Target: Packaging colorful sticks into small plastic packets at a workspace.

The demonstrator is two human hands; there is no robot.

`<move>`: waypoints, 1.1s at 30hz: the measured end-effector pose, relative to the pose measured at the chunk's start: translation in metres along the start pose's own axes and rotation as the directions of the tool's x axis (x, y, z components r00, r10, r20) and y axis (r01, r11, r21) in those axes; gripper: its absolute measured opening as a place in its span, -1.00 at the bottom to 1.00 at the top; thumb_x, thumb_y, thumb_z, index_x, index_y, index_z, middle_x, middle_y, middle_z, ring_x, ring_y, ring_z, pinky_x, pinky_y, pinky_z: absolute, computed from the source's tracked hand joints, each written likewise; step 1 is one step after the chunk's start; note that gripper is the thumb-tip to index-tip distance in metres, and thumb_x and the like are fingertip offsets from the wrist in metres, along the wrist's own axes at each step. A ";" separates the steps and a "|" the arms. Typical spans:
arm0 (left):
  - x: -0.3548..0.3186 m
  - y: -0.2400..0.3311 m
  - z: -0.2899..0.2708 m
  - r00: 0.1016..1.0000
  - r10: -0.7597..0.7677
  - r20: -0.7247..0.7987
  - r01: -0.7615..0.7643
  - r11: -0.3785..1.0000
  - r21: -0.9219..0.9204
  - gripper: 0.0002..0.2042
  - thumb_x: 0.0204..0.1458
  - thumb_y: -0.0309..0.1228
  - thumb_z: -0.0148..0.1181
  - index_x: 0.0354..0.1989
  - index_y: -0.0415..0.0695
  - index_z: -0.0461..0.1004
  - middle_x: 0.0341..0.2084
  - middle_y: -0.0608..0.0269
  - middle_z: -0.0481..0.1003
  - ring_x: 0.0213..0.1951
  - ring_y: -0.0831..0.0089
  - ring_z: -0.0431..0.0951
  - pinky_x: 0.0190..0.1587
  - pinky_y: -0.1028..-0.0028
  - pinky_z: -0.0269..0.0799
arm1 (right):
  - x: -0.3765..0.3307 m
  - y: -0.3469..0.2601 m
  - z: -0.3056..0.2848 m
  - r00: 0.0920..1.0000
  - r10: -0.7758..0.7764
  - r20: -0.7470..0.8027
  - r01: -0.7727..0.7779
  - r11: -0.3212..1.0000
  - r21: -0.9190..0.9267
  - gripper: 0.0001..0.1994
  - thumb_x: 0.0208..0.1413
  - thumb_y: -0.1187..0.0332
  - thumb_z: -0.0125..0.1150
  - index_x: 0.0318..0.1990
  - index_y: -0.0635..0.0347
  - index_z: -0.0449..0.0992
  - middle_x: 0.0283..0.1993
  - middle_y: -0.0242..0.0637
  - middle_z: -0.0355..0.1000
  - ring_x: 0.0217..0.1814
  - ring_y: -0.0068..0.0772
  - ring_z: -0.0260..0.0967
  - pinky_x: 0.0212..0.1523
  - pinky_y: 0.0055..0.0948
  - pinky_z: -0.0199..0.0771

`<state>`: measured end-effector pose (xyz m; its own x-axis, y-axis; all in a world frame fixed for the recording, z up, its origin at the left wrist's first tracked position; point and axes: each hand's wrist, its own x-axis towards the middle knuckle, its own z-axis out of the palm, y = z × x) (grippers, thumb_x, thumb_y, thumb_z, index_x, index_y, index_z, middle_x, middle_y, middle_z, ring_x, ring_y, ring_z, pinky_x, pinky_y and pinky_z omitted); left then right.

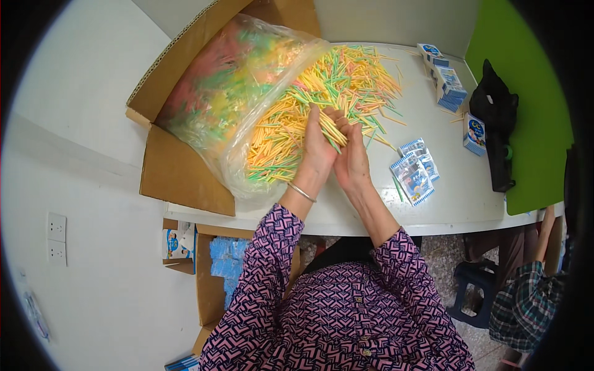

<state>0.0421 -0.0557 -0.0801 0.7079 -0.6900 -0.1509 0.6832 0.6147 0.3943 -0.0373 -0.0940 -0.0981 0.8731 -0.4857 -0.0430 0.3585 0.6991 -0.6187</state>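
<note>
My left hand (317,148) and my right hand (354,162) meet over the table. Between them they grip a small bundle of thin yellow, orange and green sticks (331,131), whose material I cannot make out. Behind and left of the hands, a big heap of the same thin sticks (272,139) spills from a clear plastic bag (238,80). The bag lies in a cardboard box (179,173) tipped toward the table. Several blue-and-white printed sachets (413,179) lie flat to the right of my right hand.
Stacks of small blue-and-white boxes (450,86) line the table's (365,216) back right, near a black holder (495,111) and a green panel (526,105). Below the left edge, an open carton holds blue packets (226,260). Another person's checked sleeve (526,303) and a dark stool (473,290) are at right.
</note>
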 end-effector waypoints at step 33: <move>-0.021 -0.015 0.011 0.957 0.273 -0.101 -0.185 0.839 0.511 -0.71 0.00 -0.59 0.14 -0.09 -0.30 0.27 -0.21 0.08 0.43 -0.20 0.35 0.48 -0.06 0.42 0.44 | -0.002 -0.005 0.012 0.995 0.057 -0.086 -0.050 0.996 0.080 -0.34 0.14 -0.28 -0.16 0.15 0.08 0.18 0.30 -0.33 -0.06 0.40 -0.34 -0.22 0.33 -0.19 -0.12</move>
<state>0.0153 -0.0547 -0.0723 0.8820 -0.4533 -0.1286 0.3503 0.4482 0.8224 -0.0372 -0.0904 -0.0858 0.8601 -0.4888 -0.1456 0.3399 0.7622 -0.5509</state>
